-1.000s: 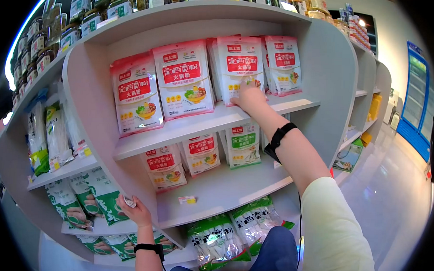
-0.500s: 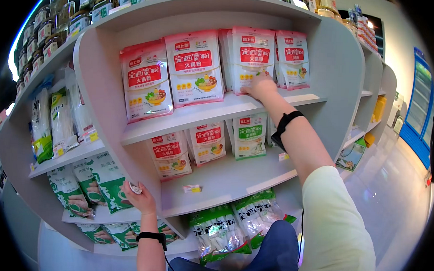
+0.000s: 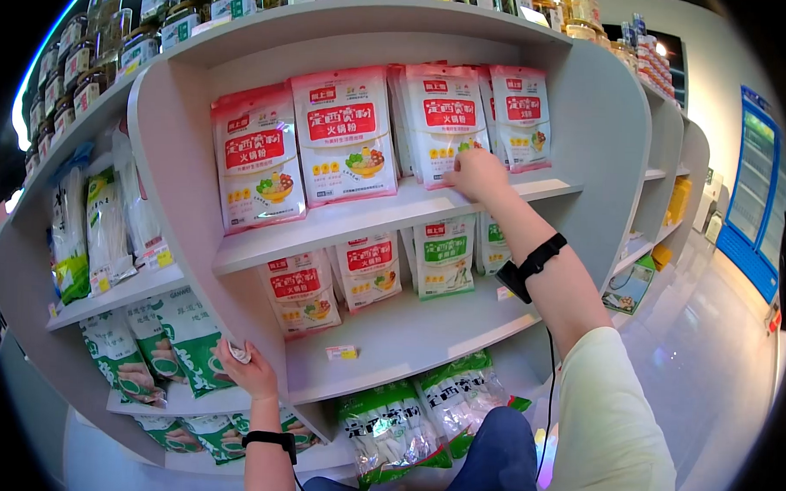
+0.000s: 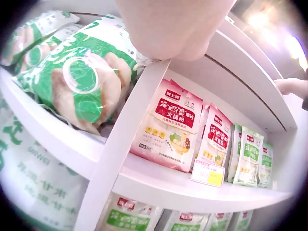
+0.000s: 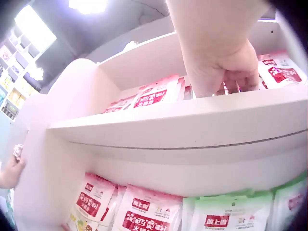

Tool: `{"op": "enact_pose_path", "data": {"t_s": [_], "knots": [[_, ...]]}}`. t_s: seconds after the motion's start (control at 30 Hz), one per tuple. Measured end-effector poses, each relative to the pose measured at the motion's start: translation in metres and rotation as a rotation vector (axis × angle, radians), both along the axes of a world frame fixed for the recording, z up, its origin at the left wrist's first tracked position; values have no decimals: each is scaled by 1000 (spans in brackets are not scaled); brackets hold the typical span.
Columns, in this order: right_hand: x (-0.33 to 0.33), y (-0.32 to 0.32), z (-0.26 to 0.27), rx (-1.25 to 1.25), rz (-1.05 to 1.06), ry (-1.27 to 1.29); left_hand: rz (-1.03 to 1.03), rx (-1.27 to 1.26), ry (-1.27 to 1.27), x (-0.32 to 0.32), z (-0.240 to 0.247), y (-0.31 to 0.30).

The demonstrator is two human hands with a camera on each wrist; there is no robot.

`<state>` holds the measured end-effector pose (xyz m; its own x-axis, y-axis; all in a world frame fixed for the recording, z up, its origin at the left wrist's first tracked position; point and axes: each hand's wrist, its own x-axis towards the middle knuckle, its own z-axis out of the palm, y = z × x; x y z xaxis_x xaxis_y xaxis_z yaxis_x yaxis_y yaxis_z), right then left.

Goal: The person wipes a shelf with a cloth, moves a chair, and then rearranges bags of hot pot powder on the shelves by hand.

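Observation:
My right hand (image 3: 480, 174) grips the lower right corner of a pink-and-white hot pot noodle packet (image 3: 448, 117), which stands upright on the upper shelf (image 3: 324, 230). In the right wrist view, its fingers (image 5: 234, 82) are curled in behind the shelf's front edge, and the edge hides the fingertips. Similar pink-topped packets (image 3: 345, 127) stand to the left, and another packet (image 3: 523, 111) is at the right. Lower left, my left hand (image 3: 252, 375) holds a crumpled white wad (image 3: 239, 353) beside the upright shelf divider (image 4: 130, 125).
Red- and green-labelled packets (image 3: 444, 256) line the shelf below, behind a price tag (image 3: 342, 353). Green-and-white bags (image 3: 186, 342) fill the left bay. Clear noodle bags (image 3: 391, 432) lie at the bottom near my knee (image 3: 502, 457). Jars (image 3: 184, 26) crowd the top ledge.
My right hand has shifted from the packet's lower front to its lower right corner, and the packet leans slightly more. The left hand keeps its place at the divider.

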<state>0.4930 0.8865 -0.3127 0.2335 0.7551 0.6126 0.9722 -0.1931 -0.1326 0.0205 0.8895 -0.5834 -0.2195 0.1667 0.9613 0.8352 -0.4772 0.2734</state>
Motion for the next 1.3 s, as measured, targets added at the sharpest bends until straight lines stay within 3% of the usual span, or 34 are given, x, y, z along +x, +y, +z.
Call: {"op": "enact_pose_path", "data": {"t_s": [0.2,0.3,0.4,0.5,0.9,1.1,1.3], "knots": [[5,-21,1,130,68,95,6,4,6,0,0,0],[14,-28,-4,79,34,108,3,9,4,0,-1,1],[23,-10,-10,-31,90,-26,7,1,-23,0,-2,2],[31,26,-20,29,232,-68,-14,-16,-29,1,-2,1],[19,7,-10,7,185,11,-40,-42,-54,-5,-9,6],[11,-17,-2,60,43,11,-45,-44,-49,-4,-7,5],[18,-31,12,-96,66,225,-33,-20,-38,-3,-8,5]]}}
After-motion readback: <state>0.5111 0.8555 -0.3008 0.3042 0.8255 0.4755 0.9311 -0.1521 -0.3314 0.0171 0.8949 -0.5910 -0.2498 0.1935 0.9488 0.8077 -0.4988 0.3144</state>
